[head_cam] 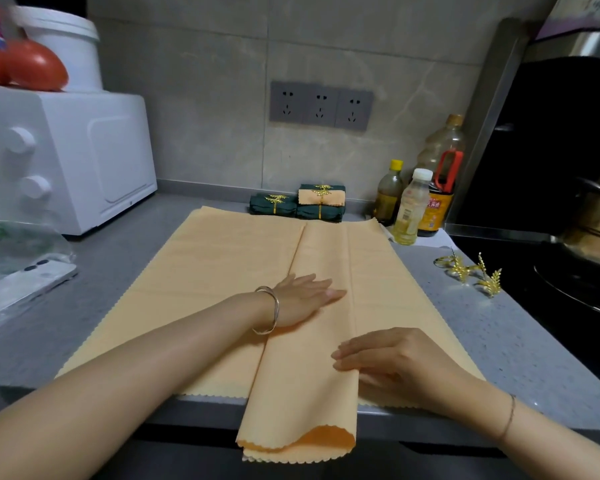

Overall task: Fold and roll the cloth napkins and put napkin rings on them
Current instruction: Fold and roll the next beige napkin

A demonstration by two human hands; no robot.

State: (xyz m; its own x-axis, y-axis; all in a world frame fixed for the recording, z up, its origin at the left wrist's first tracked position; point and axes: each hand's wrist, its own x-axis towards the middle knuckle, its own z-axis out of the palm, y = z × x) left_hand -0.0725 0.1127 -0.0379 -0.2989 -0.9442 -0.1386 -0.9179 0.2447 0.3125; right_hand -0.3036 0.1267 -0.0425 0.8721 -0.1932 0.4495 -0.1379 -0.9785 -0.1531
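Observation:
A stack of peach cloth napkins [222,268] lies spread on the grey counter. The top napkin is folded into a long strip [312,341] whose near end hangs over the counter's front edge. My left hand [305,297] presses flat on the strip with straight fingers. My right hand [392,365] holds the strip's right fold, fingers on top and thumb under the cloth. Rolled green napkins [274,204] and one peach roll [321,197], each in a gold ring, sit at the back. Two loose gold leaf-shaped rings [468,271] lie on the counter to the right.
A white oven [77,157] stands at the left with a phone [25,285] in front of it. Several oil and sauce bottles [413,209] stand at the back right. A black stove with a pot [596,237] fills the right side.

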